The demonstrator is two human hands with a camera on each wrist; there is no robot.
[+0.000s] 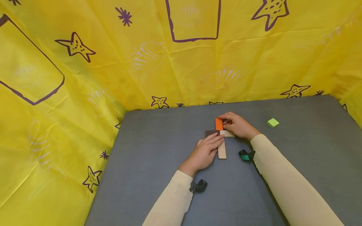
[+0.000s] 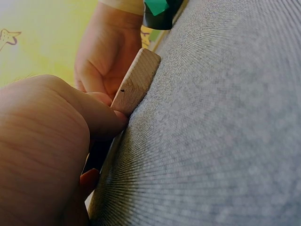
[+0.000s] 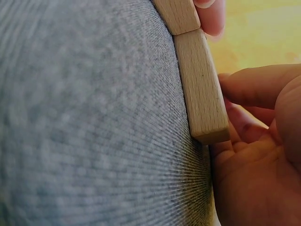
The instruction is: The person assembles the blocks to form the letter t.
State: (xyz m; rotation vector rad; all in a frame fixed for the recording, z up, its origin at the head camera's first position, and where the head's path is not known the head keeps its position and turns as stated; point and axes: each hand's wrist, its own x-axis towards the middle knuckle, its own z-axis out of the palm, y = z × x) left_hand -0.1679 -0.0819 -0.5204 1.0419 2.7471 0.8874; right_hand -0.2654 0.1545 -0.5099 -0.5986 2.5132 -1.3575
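Four-armed in layout, a cross of flat wooden blocks lies on the grey table. Its far arm is an orange block (image 1: 219,124), the left a dark brown block (image 1: 212,133). A pale block (image 1: 227,134) points right, and another pale block (image 1: 222,152) points toward me. My left hand (image 1: 204,152) rests over the middle with fingers extended on the dark and pale blocks; its thumb touches the near pale block (image 2: 136,80). My right hand (image 1: 238,125) holds the orange block at its far end and right side, fingers bent. The right-pointing pale block (image 3: 202,87) lies beside that hand.
A light green square block (image 1: 273,122) sits apart on the table (image 1: 150,141), right of my right hand. Yellow patterned cloth (image 1: 181,69) hangs behind the table's back edge and along its left side. Both wrists wear dark straps with small devices.
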